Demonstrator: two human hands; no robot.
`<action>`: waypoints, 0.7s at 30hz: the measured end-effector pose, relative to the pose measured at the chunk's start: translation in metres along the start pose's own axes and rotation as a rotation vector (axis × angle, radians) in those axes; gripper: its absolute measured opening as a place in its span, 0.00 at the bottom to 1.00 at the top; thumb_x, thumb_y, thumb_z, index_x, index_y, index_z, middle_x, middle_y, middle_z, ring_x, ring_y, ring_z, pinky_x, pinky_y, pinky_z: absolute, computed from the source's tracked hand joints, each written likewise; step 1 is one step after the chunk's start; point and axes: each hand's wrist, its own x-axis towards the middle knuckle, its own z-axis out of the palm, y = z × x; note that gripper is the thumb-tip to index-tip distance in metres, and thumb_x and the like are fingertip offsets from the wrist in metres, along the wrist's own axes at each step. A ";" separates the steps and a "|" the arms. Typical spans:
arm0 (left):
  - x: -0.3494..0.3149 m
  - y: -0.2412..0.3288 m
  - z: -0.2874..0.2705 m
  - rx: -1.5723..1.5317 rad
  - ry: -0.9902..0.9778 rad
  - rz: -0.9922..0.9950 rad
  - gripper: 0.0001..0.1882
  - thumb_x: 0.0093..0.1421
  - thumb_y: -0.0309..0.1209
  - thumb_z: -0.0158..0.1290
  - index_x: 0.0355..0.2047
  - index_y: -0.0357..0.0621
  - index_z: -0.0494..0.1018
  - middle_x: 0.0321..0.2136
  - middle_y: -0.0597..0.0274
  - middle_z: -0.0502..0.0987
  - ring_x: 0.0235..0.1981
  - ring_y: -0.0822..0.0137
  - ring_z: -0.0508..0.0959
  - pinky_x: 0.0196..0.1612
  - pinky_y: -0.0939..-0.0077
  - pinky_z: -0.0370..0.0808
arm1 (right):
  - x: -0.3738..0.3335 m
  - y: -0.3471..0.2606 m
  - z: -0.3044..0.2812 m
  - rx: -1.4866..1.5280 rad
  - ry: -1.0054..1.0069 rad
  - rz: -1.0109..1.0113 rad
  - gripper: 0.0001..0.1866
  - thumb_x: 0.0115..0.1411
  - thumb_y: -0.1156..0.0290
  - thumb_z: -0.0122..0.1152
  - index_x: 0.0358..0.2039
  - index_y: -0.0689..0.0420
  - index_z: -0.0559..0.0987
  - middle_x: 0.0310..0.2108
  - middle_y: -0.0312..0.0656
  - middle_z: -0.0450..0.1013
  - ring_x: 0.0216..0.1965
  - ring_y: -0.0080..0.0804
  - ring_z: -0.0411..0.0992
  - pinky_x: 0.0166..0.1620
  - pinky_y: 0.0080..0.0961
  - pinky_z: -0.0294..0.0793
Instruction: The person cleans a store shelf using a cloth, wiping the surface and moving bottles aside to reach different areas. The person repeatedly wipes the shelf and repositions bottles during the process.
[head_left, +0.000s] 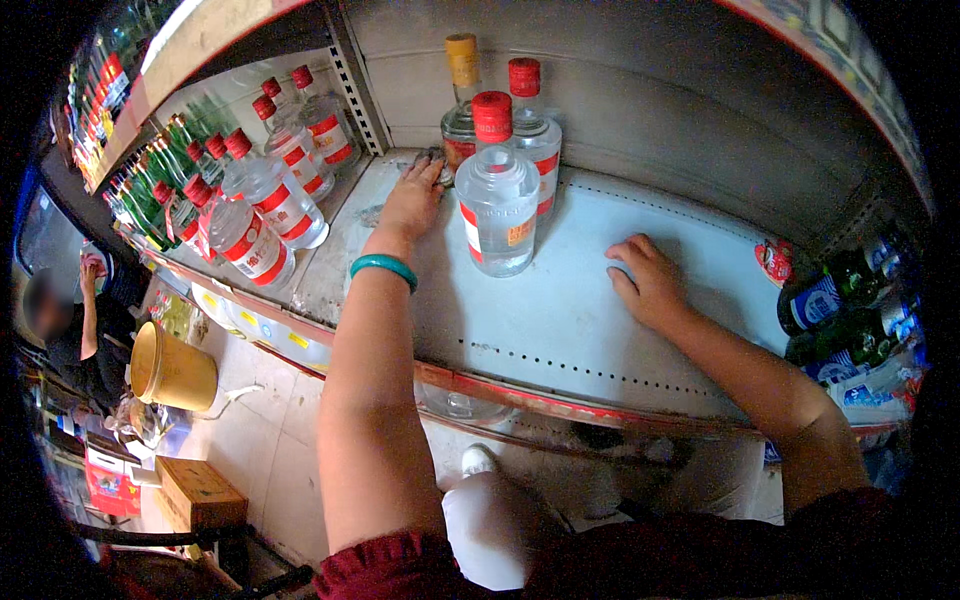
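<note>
My left hand (412, 195) reaches to the back of the pale blue shelf (590, 300), a green bangle on its wrist. Its fingers press down over a small grey crumpled cloth (431, 157), which they mostly hide. Just right of that hand stand three upright bottles: a large clear bottle with a red cap (497, 215) in front, a similar red-capped bottle (548, 150) behind it, and a yellow-capped bottle (460, 120) at the back. My right hand (650, 288) hovers or rests over the shelf's right part, empty, its fingers loosely bent with the thumb apart.
Several red-capped clear bottles (285, 205) line the shelf's left side, with green bottles (150, 190) beyond. Dark green bottles (850, 295) lie at the right end, near a small red packet (773, 262). A yellow bucket (172, 366) and another person (85, 340) are at the left.
</note>
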 end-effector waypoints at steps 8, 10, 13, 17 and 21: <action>0.039 -0.027 0.016 0.121 0.014 0.043 0.19 0.59 0.32 0.39 0.51 0.52 0.67 0.57 0.58 0.61 0.58 0.52 0.59 0.60 0.63 0.58 | 0.003 -0.010 -0.001 -0.084 -0.100 0.059 0.13 0.53 0.69 0.54 0.40 0.54 0.70 0.40 0.47 0.66 0.41 0.49 0.67 0.42 0.40 0.70; 0.045 -0.021 0.016 0.039 -0.019 -0.057 0.19 0.59 0.33 0.38 0.50 0.52 0.68 0.56 0.60 0.63 0.58 0.51 0.60 0.59 0.63 0.59 | 0.003 -0.009 -0.003 -0.077 -0.084 0.059 0.14 0.53 0.69 0.54 0.41 0.53 0.70 0.41 0.47 0.66 0.41 0.49 0.67 0.42 0.41 0.70; 0.050 -0.024 0.009 0.095 -0.082 -0.165 0.19 0.59 0.33 0.38 0.49 0.53 0.69 0.54 0.60 0.65 0.56 0.52 0.62 0.56 0.63 0.62 | 0.002 -0.009 -0.004 -0.093 -0.089 0.055 0.14 0.53 0.69 0.54 0.41 0.53 0.70 0.41 0.46 0.66 0.41 0.49 0.68 0.42 0.41 0.70; 0.047 -0.013 -0.023 0.323 -0.054 -0.292 0.18 0.60 0.34 0.38 0.48 0.54 0.70 0.51 0.59 0.68 0.53 0.54 0.65 0.52 0.63 0.66 | 0.002 -0.012 -0.008 -0.108 -0.074 0.092 0.12 0.51 0.73 0.56 0.38 0.58 0.71 0.38 0.46 0.66 0.40 0.46 0.68 0.42 0.35 0.68; 0.031 -0.044 -0.036 0.307 -0.020 -0.458 0.16 0.61 0.33 0.37 0.45 0.50 0.72 0.47 0.54 0.71 0.50 0.53 0.69 0.49 0.62 0.69 | 0.002 -0.015 -0.007 -0.092 -0.120 0.076 0.13 0.53 0.70 0.54 0.40 0.54 0.70 0.40 0.46 0.66 0.41 0.48 0.68 0.42 0.39 0.69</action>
